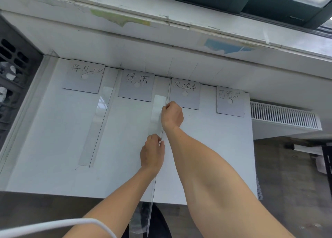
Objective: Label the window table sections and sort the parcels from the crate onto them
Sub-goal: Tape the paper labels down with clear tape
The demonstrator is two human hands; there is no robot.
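Nearest the camera, draped over the left forearm: a white cable (53, 225). Just beyond, overhanging the front edge toward the floor: the near end of a clear divider (158, 104), standing on edge and running straight back across the white table (53, 174). Gripped in two places. Closer in, pinched along its top edge by the left hand (152, 152), fingers curled tight with the thumb against them. Farther back, pinched likewise by the right hand (172, 115), thumb and curled fingers closed on the same edge, just short of the third card. Off to the left, resting on the tabletop and apart from both hands: a second clear divider (97, 130). Along the far edge, side by side, four grey handwritten labels: first card (83, 83), second card (136, 94), third card (185, 101), fourth card (230, 107), each with a round pale spot. Held strip between second and third. At far left, beside the table: a dark crate (12, 61), white shapes behind its holes, too hidden to name. Farthest back, a peeling window sill (161, 22); at right, a white radiator (283, 114).
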